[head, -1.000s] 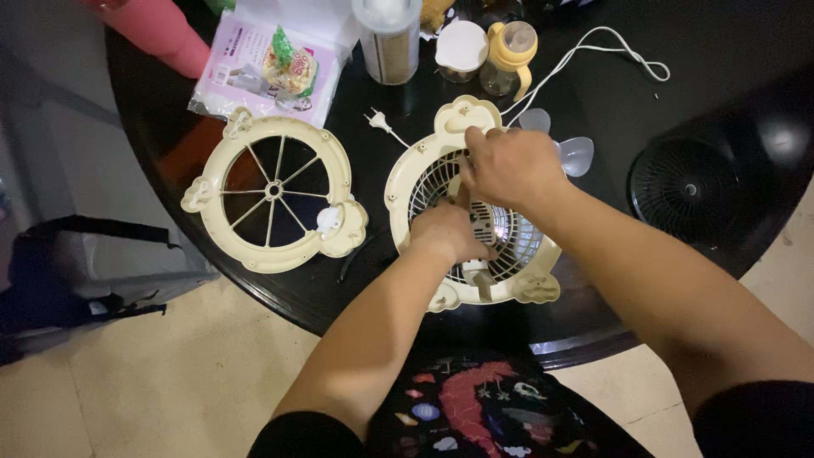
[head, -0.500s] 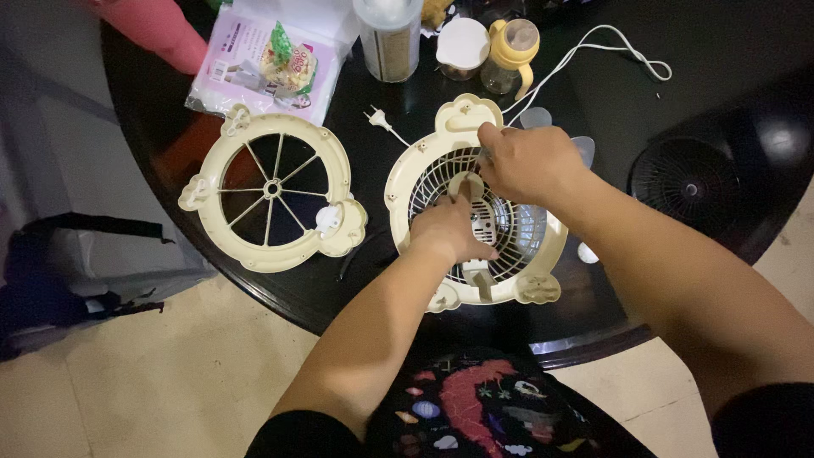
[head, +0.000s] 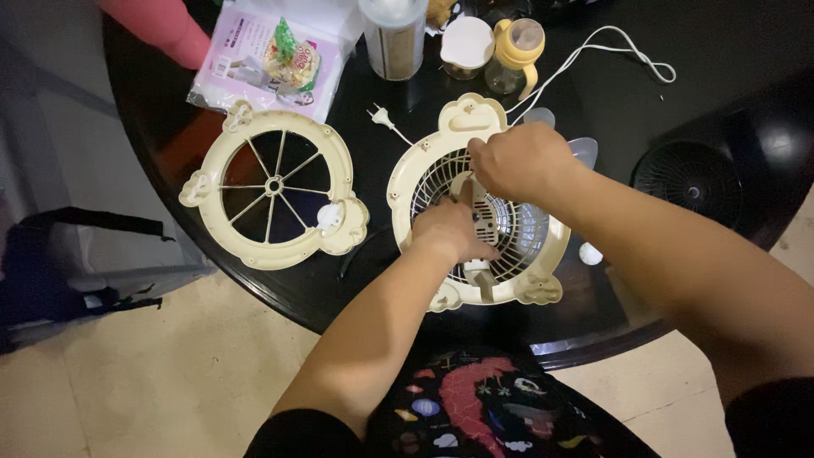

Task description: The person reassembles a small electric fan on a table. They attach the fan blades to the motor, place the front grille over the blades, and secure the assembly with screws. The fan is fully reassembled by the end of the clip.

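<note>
**Both hands at the hub of a dismantled fan**

Since half a second ago the right hand [head: 519, 161] has drawn slightly left and curled tighter over the hub, while the left hand [head: 454, 231] sits where it was.

Lying face-down on the black round table [head: 610, 102], the cream rear fan housing [head: 475, 216] presents its grille and central motor cover upward, which puts the hub directly under both hands. The left hand rests on the grille just left of centre, fingers bent and pressing down as if to steady the shell; whether it pinches anything is hidden beneath the palm. The right hand's fingers are closed in a loose fist above the hub, seemingly around a small tool or part, but what exactly cannot be made out.

Set aside to the left, well apart, lies the cream front grille ring [head: 273, 187] with its thin spokes. A white power cord [head: 593, 53] trails from behind the housing, its plug [head: 381, 117] lying between the two fan parts. Translucent fan blades [head: 581, 148] peek out behind the right wrist. Further back stand a snack packet [head: 275, 59], a yellow-lidded bottle [head: 515, 53] and a black fan [head: 694, 182] at the right.
</note>
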